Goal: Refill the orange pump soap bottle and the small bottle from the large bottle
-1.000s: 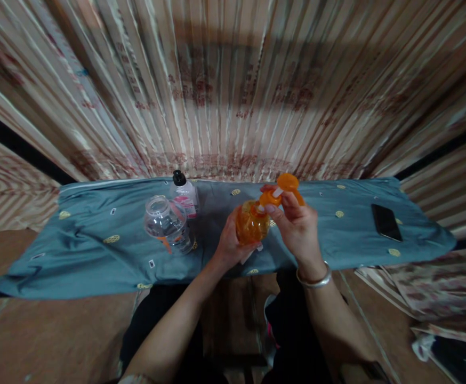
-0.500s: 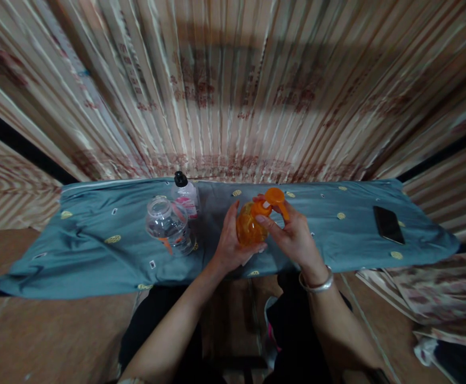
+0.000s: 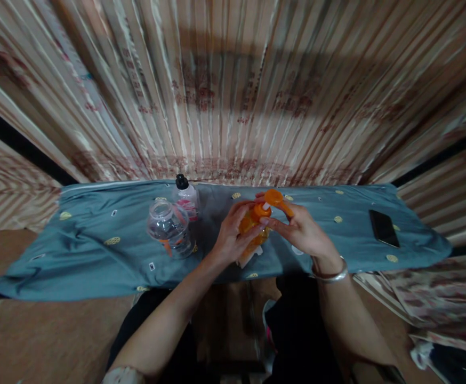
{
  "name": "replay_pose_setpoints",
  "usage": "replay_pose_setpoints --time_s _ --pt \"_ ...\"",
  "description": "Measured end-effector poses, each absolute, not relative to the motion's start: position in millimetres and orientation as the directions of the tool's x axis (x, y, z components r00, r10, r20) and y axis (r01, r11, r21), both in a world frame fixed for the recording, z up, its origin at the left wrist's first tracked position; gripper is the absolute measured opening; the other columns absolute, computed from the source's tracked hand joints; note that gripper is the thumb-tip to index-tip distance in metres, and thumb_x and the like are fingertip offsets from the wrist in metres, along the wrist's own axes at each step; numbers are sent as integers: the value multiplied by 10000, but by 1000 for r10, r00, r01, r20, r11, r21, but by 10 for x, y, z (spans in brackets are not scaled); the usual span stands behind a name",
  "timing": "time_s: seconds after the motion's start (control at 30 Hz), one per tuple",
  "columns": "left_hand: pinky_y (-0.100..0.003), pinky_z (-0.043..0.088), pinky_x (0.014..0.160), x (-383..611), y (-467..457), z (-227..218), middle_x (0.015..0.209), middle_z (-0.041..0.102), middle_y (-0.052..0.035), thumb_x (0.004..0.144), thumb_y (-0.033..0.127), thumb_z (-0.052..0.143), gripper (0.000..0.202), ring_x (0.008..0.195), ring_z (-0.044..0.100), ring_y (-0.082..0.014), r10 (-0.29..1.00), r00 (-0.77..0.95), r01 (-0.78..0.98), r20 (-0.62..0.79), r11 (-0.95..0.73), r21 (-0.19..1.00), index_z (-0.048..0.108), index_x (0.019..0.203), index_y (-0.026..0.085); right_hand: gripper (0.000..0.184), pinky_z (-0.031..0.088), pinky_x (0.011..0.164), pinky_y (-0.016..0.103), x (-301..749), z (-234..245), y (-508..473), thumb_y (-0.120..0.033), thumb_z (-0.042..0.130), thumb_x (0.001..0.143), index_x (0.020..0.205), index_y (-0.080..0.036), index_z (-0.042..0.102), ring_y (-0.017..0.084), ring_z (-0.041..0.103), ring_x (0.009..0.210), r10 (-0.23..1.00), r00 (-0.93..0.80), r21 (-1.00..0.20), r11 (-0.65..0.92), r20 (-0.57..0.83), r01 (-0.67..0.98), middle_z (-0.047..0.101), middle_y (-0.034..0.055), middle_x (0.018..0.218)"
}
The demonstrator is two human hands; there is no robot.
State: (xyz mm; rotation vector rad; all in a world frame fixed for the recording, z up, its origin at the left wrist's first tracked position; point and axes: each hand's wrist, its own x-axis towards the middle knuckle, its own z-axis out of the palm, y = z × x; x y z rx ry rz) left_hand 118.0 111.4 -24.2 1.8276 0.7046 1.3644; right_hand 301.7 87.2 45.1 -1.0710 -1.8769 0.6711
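Note:
A rounded amber bottle [image 3: 246, 223] stands upright at the front middle of the cloth-covered table, its flip lid [image 3: 273, 197] tipped up and a pale spout showing. My left hand [image 3: 231, 233] wraps around the body from the left, thumb across the front. From the right, my right hand [image 3: 303, 230] has thumb and fingers closed around the orange cap [image 3: 262, 210], with the lid's strap against the hand. Part of the bottle is hidden by my fingers. A pale scrap [image 3: 250, 258], perhaps paper or a label, shows below the bottle.
To the left stand a clear wide-bellied plastic bottle [image 3: 168, 228] with an open neck and, behind it, a black-capped bottle [image 3: 187, 201]. A dark phone [image 3: 384, 228] lies at the right. Blue-green patterned cloth [image 3: 93, 242] covers the table, with a striped curtain [image 3: 225, 122] behind.
My left hand has slid forward and its thumb now crosses the bottle's front. My right hand has shifted slightly right, still at the cap. The pale scrap shows more.

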Motion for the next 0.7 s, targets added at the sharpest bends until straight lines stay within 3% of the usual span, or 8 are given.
replay_pose_setpoints --time_s 0.23,0.53,0.7 --pt "-420 549 1103 1191 1104 -266 1347 678 -116 982 456 706 370 1244 689 -265 784 276 -17 556 -574 818 661 1273 232 362 529 1157 481 3081 635 791 -532 664 1012 1263 -298 778 312 695 1304 862 -370 -696 500 345 516 785 70 1317" --pt "-450 529 1116 1275 1037 -319 1352 643 -117 992 525 645 416 1259 656 -287 826 238 -23 511 -521 853 622 1300 247 283 552 1136 503 2966 660 724 -452 653 1024 1230 -303 777 316 684 1307 863 -302 -579 498 405 646 803 71 1203" --pt "-465 527 1116 1287 1041 -339 1354 628 -123 998 508 638 406 1263 653 -294 827 224 -51 515 -518 854 608 1304 243 284 573 1091 471 2924 570 696 -447 655 1022 1215 -274 773 303 724 1213 874 -231 -605 466 427 645 800 84 1201"
